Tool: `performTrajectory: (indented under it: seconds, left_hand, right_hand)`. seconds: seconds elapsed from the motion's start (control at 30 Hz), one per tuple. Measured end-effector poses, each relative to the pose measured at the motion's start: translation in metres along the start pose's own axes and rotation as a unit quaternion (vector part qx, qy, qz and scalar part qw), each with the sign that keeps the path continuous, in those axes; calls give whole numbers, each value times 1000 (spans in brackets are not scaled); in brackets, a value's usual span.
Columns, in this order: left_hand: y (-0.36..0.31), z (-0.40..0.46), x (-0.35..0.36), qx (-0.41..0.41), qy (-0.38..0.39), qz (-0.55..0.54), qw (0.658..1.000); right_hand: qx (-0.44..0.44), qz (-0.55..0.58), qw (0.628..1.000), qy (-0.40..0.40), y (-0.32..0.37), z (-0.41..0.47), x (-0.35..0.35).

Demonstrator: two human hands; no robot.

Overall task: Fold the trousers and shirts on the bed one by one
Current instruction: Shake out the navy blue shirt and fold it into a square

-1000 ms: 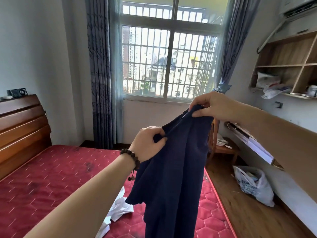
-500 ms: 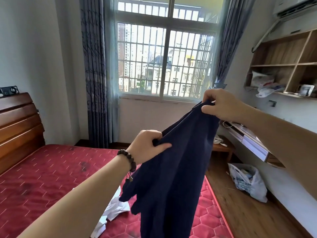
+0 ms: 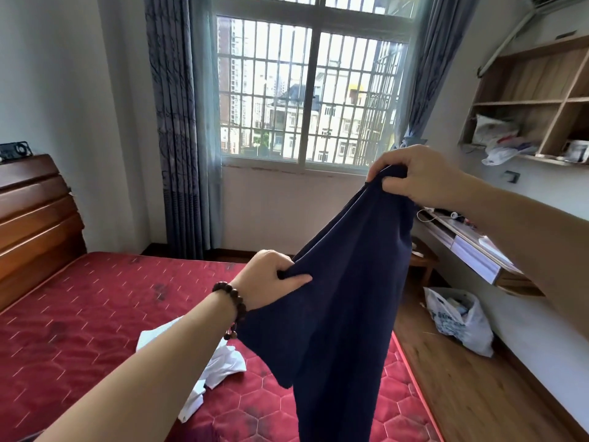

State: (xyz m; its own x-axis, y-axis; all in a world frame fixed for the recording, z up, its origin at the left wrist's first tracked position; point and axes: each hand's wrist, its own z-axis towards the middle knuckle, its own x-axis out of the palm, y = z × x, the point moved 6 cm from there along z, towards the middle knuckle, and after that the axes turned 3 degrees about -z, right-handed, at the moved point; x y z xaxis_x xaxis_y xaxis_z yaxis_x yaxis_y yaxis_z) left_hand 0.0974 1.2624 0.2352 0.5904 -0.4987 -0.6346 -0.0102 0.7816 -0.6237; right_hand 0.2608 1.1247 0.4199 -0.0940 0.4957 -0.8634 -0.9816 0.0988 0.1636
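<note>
I see both hands pinching the navy garment (image 3: 344, 301): right hand (image 3: 414, 177) high, left hand (image 3: 271, 282) lower (beaded wrist), white shirt (image 3: 220, 365) crumpled on the bed (image 3: 79, 314).

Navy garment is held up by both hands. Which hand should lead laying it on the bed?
Probably left. The left hand grips the navy garment low, over the bed. The right hand holds it higher, out toward the floor side.

Navy garment (image 3: 344, 298): plain dark cloth, held up in the air above my bed (image 3: 79, 314), hanging long. White garment (image 3: 220, 362): crumpled, unfolded, lying on the red mattress.
</note>
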Motion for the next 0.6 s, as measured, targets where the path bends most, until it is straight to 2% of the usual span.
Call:
performTrajectory:
  seconds: [0.13, 0.33, 0.6]
  left_hand:
    - [16, -20, 20, 0, -2, -23, 1000]
    - [54, -44, 46, -27, -10, -6, 1000]
    - [71, -58, -23, -52, -87, 8, 995]
  right_hand:
    - [11, 18, 1000, -20, -1, 3, 2]
    - [39, -17, 999, -24, -18, -5, 0]
    - [77, -46, 996, -11, -55, -62, -3]
